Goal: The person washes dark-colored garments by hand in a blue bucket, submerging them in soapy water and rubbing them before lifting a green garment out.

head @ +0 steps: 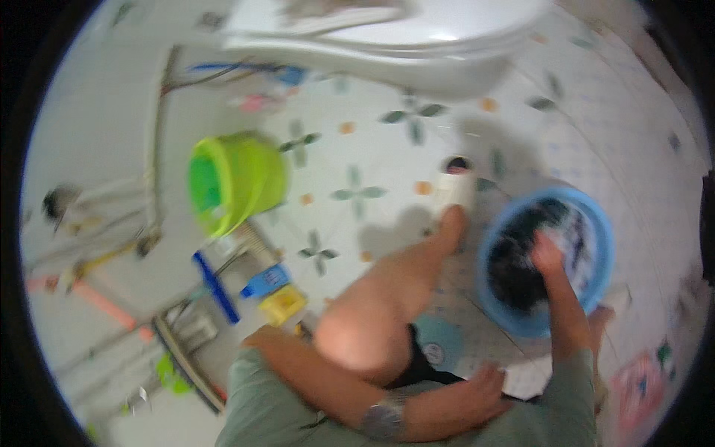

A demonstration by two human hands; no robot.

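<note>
My right hand reaches down into a round light-blue plastic basin. It touches wet dark cloth lying in foamy water. The fingers blur into the cloth, so whether they grip it cannot be made out. My left hand rests low over my lap, its fingers curled and partly hidden. A wristwatch is on that forearm.
A lime-green bucket lies tipped on the patterned tile floor. Beside it are a blue bottle, a yellow pack and a blue bar-shaped object. A white toilet stands ahead; a pink bag is at right.
</note>
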